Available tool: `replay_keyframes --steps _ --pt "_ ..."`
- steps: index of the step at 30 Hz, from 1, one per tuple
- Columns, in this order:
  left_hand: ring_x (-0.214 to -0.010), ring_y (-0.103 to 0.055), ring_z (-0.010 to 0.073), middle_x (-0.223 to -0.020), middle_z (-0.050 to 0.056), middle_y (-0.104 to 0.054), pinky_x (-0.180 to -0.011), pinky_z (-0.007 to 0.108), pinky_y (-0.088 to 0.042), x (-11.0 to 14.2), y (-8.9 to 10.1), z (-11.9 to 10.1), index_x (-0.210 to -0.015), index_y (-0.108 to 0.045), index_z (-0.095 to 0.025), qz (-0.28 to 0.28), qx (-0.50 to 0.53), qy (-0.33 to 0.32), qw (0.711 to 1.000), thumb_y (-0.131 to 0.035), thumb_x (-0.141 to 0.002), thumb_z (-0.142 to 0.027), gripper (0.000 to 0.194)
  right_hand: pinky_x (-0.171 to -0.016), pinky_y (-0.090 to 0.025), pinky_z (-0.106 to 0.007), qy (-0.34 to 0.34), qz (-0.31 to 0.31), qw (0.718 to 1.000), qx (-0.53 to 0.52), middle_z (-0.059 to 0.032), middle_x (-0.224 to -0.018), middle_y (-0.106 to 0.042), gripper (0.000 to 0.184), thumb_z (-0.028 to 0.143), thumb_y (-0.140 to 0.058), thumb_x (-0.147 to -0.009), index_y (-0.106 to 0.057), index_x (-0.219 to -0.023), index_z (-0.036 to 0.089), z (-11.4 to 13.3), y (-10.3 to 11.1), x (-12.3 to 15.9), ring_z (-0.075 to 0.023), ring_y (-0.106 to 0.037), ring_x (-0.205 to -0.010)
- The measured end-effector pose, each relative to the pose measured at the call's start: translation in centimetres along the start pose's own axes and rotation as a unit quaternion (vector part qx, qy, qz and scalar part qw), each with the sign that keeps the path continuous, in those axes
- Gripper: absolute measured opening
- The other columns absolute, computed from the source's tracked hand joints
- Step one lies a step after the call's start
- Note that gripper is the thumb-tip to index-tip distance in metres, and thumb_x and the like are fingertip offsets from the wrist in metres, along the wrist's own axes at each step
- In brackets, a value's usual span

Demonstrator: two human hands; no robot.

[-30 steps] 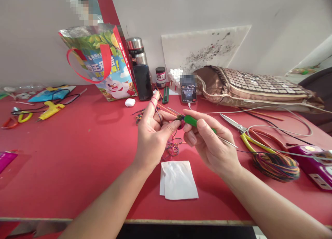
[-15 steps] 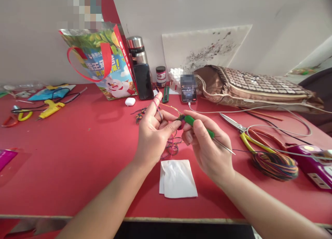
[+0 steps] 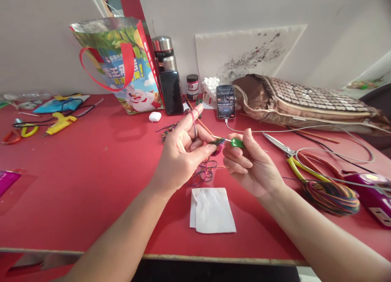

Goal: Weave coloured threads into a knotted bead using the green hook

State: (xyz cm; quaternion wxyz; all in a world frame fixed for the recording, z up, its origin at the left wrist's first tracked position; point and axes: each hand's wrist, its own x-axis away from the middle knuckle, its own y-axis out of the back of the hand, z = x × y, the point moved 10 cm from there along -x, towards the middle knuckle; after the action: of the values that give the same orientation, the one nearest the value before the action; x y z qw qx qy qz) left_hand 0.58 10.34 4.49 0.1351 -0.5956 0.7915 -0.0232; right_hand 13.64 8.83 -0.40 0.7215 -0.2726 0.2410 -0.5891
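My left hand (image 3: 185,151) pinches a small piece of multicoloured crochet work (image 3: 218,145) between thumb and fingers, and a strand of yarn loops round its raised index finger. My right hand (image 3: 252,161) is closed on the green handle of a crochet hook (image 3: 237,143). The hook's thin metal shaft reaches left into the top of the crochet work. Loose coils of thin multicoloured yarn (image 3: 204,174) lie on the red table (image 3: 100,200) below the hands. Behind my left wrist rests a braided multicoloured piece (image 3: 167,134), partly hidden.
A folded white tissue (image 3: 213,210) lies in front. Scissors (image 3: 285,150), a yarn skein (image 3: 332,197) and a purple power strip (image 3: 370,194) are at right. Behind stand a shopping bag (image 3: 131,70), two phones (image 3: 171,93) and a sequinned bag (image 3: 308,96). A yellow glue gun (image 3: 61,123) lies left.
My right hand has drawn slightly right and its fingers have loosened round the green handle. The hook's metal shaft now shows between handle and crochet work. The view has shifted slightly.
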Motion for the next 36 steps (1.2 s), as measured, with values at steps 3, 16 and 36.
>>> replay_keyframes --steps 3,16,36 --pt "-0.075 -0.063 0.0145 -0.081 -0.001 -0.071 -0.069 0.028 -0.055 0.1 -0.5 -0.1 -0.150 -0.069 -0.022 0.027 -0.011 0.001 1.000 -0.086 -0.084 -0.011 0.070 -0.035 -0.015 -0.018 -0.003 0.006 1.000 0.018 0.0098 -0.054 -0.044 0.034 0.051 -0.096 -0.084 -0.082 -0.081 0.021 0.4 0.5 -0.2 -0.0031 -0.008 -0.044" --pt "-0.070 -0.052 0.0132 -0.082 -0.001 -0.066 -0.062 0.029 -0.046 0.4 -1.1 -0.1 -0.155 -0.065 -0.024 0.053 -0.048 0.014 0.997 -0.084 -0.079 -0.007 0.080 -0.040 -0.014 -0.022 0.038 -0.053 0.987 0.150 0.0060 -0.049 -0.050 0.046 0.057 -0.099 -0.077 -0.079 -0.072 0.016 3.2 2.0 0.4 -0.0019 -0.021 -0.038" --pt "-0.065 -0.052 0.0113 -0.078 -0.003 -0.059 -0.055 0.026 -0.050 0.8 -2.7 1.1 -0.157 -0.065 -0.024 0.123 -0.030 0.085 0.988 -0.077 -0.077 0.004 0.085 -0.040 -0.011 -0.024 0.028 -0.055 0.979 0.196 0.0058 -0.043 -0.039 0.060 0.066 -0.095 -0.079 -0.069 -0.056 0.017 3.5 2.2 0.4 -0.0036 -0.023 -0.037"
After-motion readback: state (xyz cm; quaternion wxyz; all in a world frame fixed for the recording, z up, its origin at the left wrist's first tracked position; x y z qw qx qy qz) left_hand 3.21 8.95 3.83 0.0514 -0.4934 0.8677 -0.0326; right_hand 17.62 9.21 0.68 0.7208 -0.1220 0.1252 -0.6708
